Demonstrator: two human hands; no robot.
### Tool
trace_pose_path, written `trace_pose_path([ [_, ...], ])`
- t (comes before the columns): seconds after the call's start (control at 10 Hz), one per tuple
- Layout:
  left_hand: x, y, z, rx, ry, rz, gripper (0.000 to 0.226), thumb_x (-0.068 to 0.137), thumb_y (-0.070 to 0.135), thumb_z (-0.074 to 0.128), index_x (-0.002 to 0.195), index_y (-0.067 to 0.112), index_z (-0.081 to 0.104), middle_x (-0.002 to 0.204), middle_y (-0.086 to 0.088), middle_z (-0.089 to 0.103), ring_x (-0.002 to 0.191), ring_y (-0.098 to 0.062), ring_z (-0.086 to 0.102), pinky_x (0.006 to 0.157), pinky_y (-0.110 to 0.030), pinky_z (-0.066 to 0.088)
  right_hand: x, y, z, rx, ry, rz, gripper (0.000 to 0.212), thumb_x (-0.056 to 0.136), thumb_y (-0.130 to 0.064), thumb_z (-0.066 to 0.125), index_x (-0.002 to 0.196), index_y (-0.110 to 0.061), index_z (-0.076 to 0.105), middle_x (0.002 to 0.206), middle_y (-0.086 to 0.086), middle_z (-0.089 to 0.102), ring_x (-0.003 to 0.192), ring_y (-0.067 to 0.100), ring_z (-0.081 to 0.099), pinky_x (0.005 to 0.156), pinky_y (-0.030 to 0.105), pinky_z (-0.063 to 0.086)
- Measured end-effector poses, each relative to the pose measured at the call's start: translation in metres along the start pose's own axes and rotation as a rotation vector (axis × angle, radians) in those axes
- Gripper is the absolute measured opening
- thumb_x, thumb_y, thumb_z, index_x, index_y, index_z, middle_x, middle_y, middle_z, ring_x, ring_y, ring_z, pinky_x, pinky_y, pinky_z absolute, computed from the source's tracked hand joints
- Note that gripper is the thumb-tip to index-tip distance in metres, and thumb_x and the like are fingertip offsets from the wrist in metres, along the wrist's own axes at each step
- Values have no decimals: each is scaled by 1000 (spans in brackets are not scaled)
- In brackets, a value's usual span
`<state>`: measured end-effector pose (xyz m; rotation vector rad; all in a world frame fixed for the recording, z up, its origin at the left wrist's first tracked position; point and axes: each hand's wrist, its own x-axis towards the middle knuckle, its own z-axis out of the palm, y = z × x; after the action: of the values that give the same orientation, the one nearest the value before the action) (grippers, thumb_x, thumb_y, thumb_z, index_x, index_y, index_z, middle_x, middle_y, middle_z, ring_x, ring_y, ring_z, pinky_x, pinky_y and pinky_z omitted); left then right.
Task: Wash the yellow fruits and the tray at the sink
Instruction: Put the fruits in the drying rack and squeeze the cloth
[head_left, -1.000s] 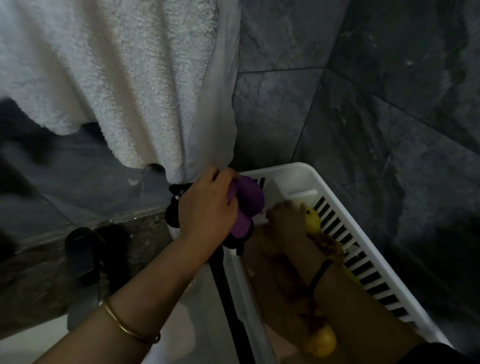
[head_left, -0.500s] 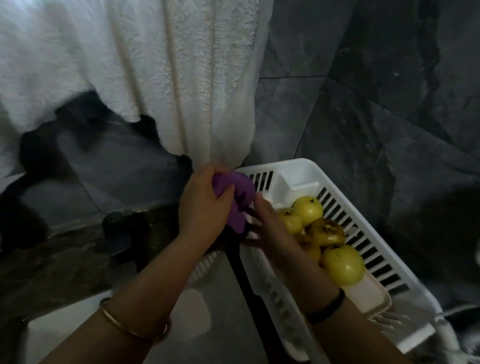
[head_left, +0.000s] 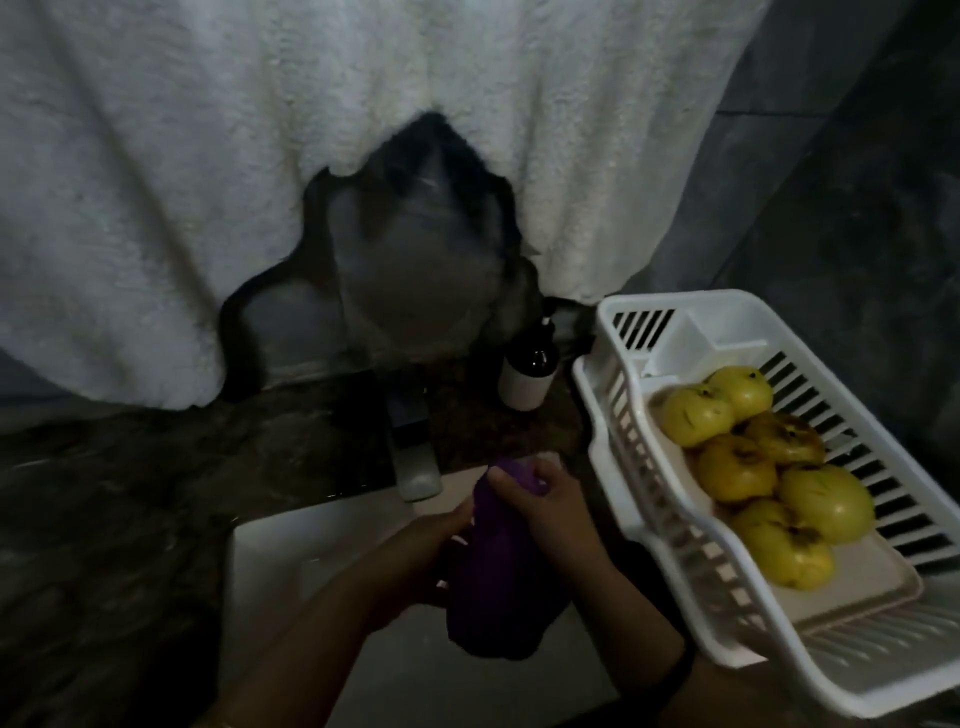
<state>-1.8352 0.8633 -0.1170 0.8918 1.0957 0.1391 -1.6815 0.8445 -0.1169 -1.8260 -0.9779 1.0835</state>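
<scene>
Several yellow fruits (head_left: 748, 478) lie piled on a beige tray (head_left: 862, 582) inside a white slotted basket (head_left: 618, 431) to the right of the sink (head_left: 291, 566). Over the sink, both hands hold a purple cloth (head_left: 498, 566). My left hand (head_left: 431, 561) grips its left side. My right hand (head_left: 545, 509) has fingers curled over the cloth's upper end. Neither hand touches the fruits or the tray.
A large white towel (head_left: 260, 156) hangs across the back, above the dark stone counter (head_left: 104, 493). A flat faucet spout (head_left: 415, 457) reaches over the sink's far edge. A dark bottle with a white label (head_left: 530, 374) stands behind, left of the basket.
The purple cloth has come down from beside the towel to over the sink. My right hand left the basket and now holds the cloth too. The view swung left, showing sink and faucet.
</scene>
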Motion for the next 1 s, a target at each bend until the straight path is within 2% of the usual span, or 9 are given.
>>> trace_pose_path([
  [0.1,7,-26,-15,66,0,-142,54,90,65,33,113,23,58,113,-6,65,104,-22,61,98,-44,48,-12,11,24,-147,-161,140,37,87,-45,62,94,-9,65,79,3,64,75,14,62,73,28,49],
  [0.2,15,-48,-22,-164,19,-192,62,80,76,35,109,26,58,116,-9,62,107,-28,59,89,-46,50,-18,21,41,-46,-299,232,32,92,-37,59,98,-6,63,85,4,66,76,14,63,73,27,49],
  [0.3,25,-60,-23,-262,146,-142,54,82,71,43,117,31,54,114,-4,62,103,-26,61,78,-42,53,-17,25,51,-169,-477,292,34,98,-40,47,98,-11,64,99,6,68,82,12,63,76,26,49],
  [0.4,46,-68,-27,-363,300,-129,52,92,58,45,125,19,56,109,-6,65,97,-25,62,81,-39,52,-7,22,57,-427,-356,137,46,98,-43,44,113,-4,63,118,12,64,99,18,60,90,32,46],
  [0.5,66,-62,-39,-652,406,-159,57,95,52,44,130,7,51,125,-19,58,109,-35,58,95,-46,47,19,-2,62,-526,-64,-153,29,98,-21,47,124,-11,54,122,10,54,109,23,54,87,28,40],
  [0.6,88,-48,-51,-856,520,-134,52,94,54,44,123,11,54,126,-13,56,108,-34,56,90,-43,47,54,-41,81,-556,-25,-348,38,95,-15,46,133,-10,45,126,13,49,115,29,48,88,30,37],
  [0.7,93,-37,-59,-870,508,-67,53,93,53,47,126,13,54,126,-12,57,97,-30,59,83,-40,48,76,-71,110,-719,-107,-357,56,98,-39,44,145,-14,26,140,18,36,123,35,43,93,39,41],
  [0.8,89,-39,-61,-722,412,89,41,97,41,48,123,10,55,119,-14,61,112,-32,59,87,-41,50,89,-85,126,-1104,-161,-294,71,98,-45,43,151,-17,7,148,23,21,123,36,45,85,39,45],
  [1.0,94,-30,-51,-691,347,128,32,99,32,45,119,9,55,127,-14,58,120,-36,54,94,-45,47,98,-97,125,-1315,-240,-320,68,100,-25,42,152,-10,2,147,30,22,123,34,47,86,35,47],
])
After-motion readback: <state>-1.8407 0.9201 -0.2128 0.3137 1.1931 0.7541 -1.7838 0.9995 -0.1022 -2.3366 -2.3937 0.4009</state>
